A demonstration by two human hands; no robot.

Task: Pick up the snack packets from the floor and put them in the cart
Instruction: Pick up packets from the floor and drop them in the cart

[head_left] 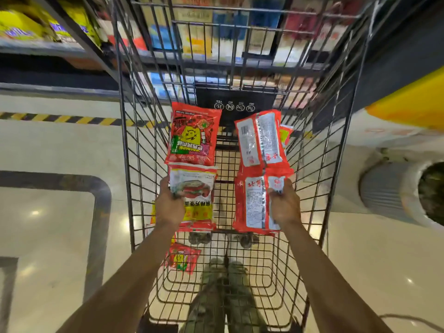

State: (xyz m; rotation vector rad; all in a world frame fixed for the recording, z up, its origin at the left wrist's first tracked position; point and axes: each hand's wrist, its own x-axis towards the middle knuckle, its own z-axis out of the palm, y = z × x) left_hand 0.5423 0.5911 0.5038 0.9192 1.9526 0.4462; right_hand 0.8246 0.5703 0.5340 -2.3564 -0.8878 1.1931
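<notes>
Both my arms reach down into a wire shopping cart [129, 179]. My left hand [169, 204] grips a red and yellow snack packet [195, 193] on the cart's left side. Beyond it lies a red packet with a yellow face print [193, 133]. My right hand [284, 204] pinches the edge of a red packet lying back-side up [254, 203] on the right. Another red packet [260, 138] lies beyond that one. A small red packet [183, 258] sits near the cart's near end, under my left forearm.
Store shelves with goods [197, 32] stand beyond the cart. A yellow-black hazard stripe [60, 118] runs across the pale floor on the left. A grey ribbed bin [394, 191] stands to the right. My shoes [225, 272] show through the cart's mesh.
</notes>
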